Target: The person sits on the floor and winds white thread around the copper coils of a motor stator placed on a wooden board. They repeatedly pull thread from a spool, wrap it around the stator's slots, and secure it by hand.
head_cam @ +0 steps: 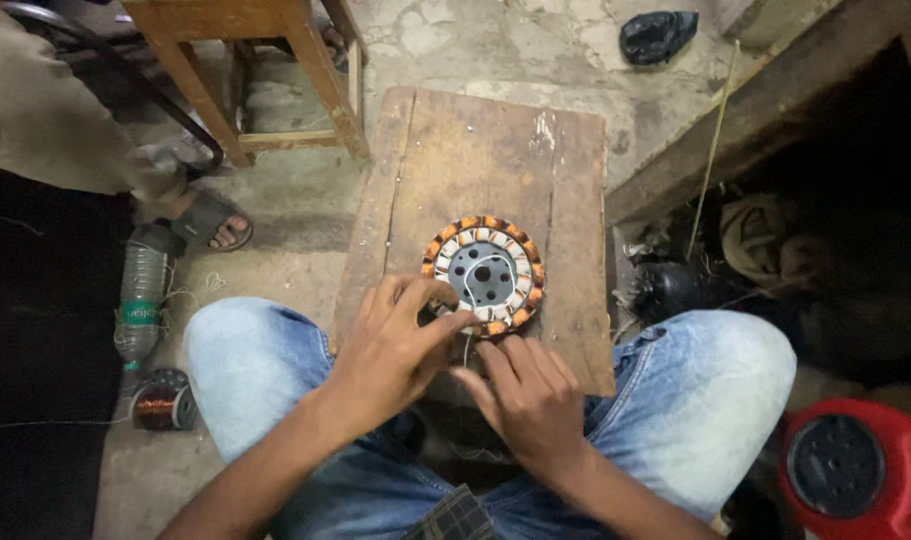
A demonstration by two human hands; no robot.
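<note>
Knees in faded blue jeans (675, 400) frame the bottom of the view, and both hands reach out from between them. Left hand (390, 350) has its fingers curled narrow, thumb and forefinger pinched together at the near rim of a round motor stator (483, 275); it seems to grip a thin pale wire (467, 345) there, though the wire is too fine to be sure. Right hand (525, 395) lies just behind it, fingers loosely bent and close together, fingertips touching the same wire below the stator's edge; whether it clamps anything I cannot tell. That stator sits flat near the front edge of a worn wooden board (475, 150) serving as the counter, copper-coloured coils ringed around a grey hub with holes.

On the concrete floor to the left, a clear plastic bottle (142, 295) lies on its side, and a spool of copper wire (162, 400) rests near it. Beside them stands another person's sandalled foot (215, 225). A red container (855, 470) with a black lid sits at lower right, its contents hidden.
</note>
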